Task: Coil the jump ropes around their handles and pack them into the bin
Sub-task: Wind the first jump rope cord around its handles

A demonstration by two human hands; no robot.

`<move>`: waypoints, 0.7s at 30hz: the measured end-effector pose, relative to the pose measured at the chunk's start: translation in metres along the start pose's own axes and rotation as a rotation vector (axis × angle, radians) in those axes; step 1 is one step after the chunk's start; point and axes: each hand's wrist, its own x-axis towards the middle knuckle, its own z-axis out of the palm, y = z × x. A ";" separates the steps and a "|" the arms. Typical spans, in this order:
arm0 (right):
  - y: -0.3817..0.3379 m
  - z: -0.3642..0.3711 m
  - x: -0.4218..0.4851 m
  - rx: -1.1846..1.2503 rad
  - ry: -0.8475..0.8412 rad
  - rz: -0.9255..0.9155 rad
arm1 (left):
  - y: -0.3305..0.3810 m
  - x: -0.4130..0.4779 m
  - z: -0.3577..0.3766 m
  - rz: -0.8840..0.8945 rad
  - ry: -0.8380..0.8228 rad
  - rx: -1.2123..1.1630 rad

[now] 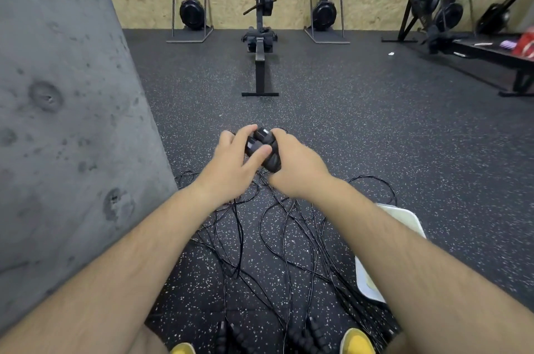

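Speckled black rubber floor [375, 137] is bounded at the left by a grey concrete pillar [66, 111], with a rowing machine [261, 36] set near the far chipboard wall. A left hand [231, 163] is held above the floor's middle, its fingers curled over 2 black handles [261, 141] and its thumb pressed across them. The handles are gripped from the other side by the right hand [294, 169], whose fingers are wrapped round them and mostly hidden. Loose black ropes [268, 238] are spread in a tangle on the floor below both forearms. A white bin [404, 218] is seen just right of the tangle, partly covered by the right forearm. Yellow shoes [357, 340] are seen at the near edge.
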 end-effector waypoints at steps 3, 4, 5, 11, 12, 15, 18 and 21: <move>0.009 -0.007 -0.002 -0.148 -0.031 -0.086 | -0.006 0.001 -0.019 0.250 0.144 0.461; 0.009 -0.007 -0.002 -0.177 -0.032 -0.123 | -0.007 0.003 -0.022 0.327 0.135 0.505; 0.009 -0.007 -0.002 -0.201 -0.027 -0.163 | -0.008 0.004 -0.025 0.407 0.079 0.539; 0.003 -0.004 -0.005 -0.211 0.002 -0.270 | -0.005 0.004 -0.011 0.381 -0.202 0.581; 0.002 -0.004 -0.006 -0.222 0.017 -0.267 | -0.004 0.004 -0.011 0.371 -0.200 0.564; 0.003 -0.010 -0.006 -0.268 0.117 -0.222 | -0.006 0.006 -0.015 0.342 -0.201 0.478; 0.006 -0.011 -0.008 -0.047 0.235 -0.073 | -0.008 0.006 -0.026 0.303 -0.161 0.382; 0.003 -0.001 -0.013 0.246 0.274 0.005 | -0.011 0.005 -0.035 0.336 -0.080 0.385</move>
